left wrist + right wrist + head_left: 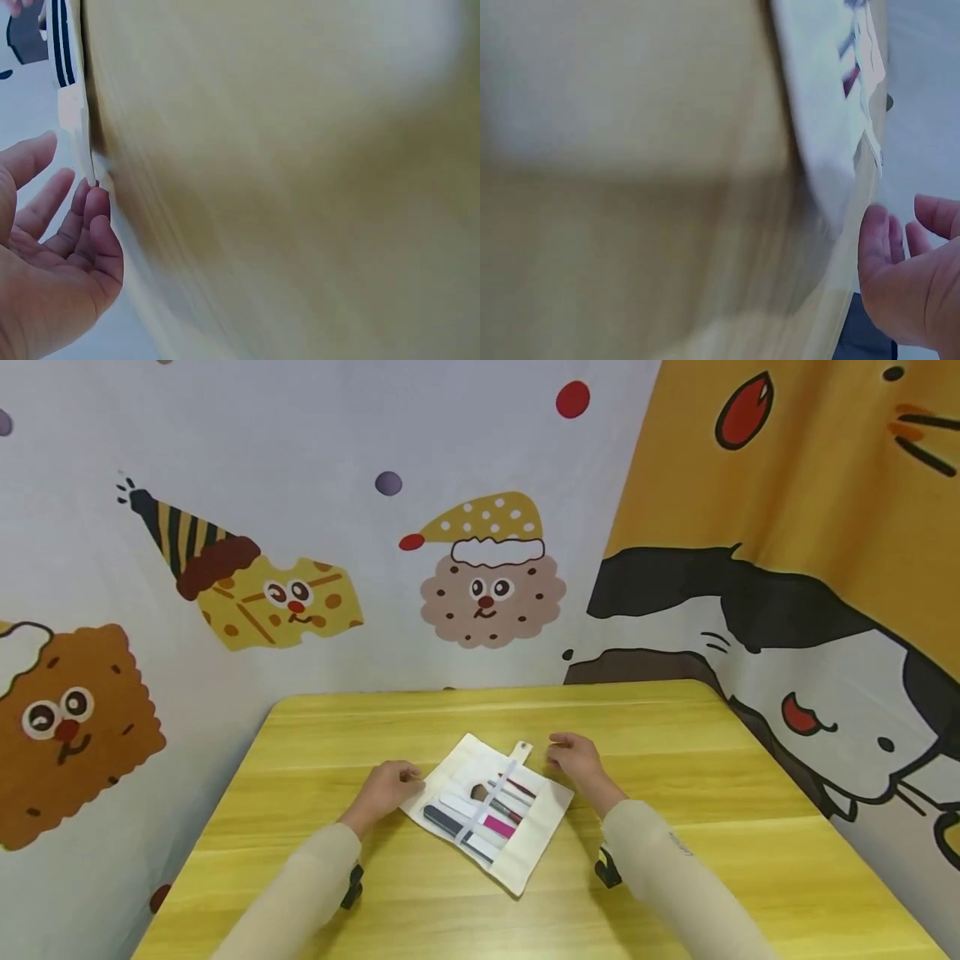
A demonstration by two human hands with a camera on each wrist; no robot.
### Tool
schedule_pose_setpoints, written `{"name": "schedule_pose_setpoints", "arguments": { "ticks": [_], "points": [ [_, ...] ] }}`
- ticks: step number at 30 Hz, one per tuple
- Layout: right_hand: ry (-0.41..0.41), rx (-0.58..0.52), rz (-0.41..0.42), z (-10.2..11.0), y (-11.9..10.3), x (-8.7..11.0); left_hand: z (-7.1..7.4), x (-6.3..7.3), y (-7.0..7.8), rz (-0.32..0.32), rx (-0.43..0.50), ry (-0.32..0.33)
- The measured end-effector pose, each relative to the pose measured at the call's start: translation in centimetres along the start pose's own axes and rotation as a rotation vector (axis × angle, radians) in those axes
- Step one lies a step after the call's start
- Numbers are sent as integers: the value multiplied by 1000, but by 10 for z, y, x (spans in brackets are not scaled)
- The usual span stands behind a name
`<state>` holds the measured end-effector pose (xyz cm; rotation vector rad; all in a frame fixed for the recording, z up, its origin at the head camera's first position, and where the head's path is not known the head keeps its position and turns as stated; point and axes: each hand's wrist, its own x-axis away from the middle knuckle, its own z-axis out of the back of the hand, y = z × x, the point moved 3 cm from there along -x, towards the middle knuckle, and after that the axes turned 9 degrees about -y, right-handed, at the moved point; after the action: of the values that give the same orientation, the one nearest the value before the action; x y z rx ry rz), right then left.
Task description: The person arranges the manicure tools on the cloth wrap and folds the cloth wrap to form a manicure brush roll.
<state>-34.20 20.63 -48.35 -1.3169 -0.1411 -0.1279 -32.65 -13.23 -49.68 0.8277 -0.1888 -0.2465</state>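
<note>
A cream fabric roll-up pouch (534, 856) lies unrolled at an angle on the table. A pale elastic band (474, 818) crosses the slim tools in it: a soft-bristled brush (479, 792), a dark-handled tool (442, 820), a pink-ended piece (498, 826) and several thin sticks. My left hand (390, 791) is at the pouch's left corner; in the left wrist view its loosely bent fingertips (96, 196) are right at the cloth edge, thumb apart. My right hand (581, 762), fingers relaxed and holding nothing, hovers beside the upper right edge, near the snap tab (522, 748).
The yellow wood-grain table (315, 735) extends around the pouch on all sides. Behind it hangs a cartoon-printed cloth (390, 635), with another patterned curtain (697, 510) to the right. Each wrist carries a small black device.
</note>
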Motion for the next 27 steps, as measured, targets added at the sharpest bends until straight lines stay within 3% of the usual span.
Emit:
{"name": "schedule_pose_setpoints", "arguments": {
  "ticks": [4,7,14,18,27],
  "points": [
    [0,49,5,14,7,31,-6,-13,4,33,28,3],
    [9,88,-8,20,13,55,-9,-19,7,21,51,2],
    [14,70,-101,12,22,90,-11,-17,16,-30,45,11],
    [3,34,-111,0,19,87,-9,-13,15,-47,38,12],
    [38,3,-99,-8,10,47,-6,-1,11,44,49,6]
  ]
}}
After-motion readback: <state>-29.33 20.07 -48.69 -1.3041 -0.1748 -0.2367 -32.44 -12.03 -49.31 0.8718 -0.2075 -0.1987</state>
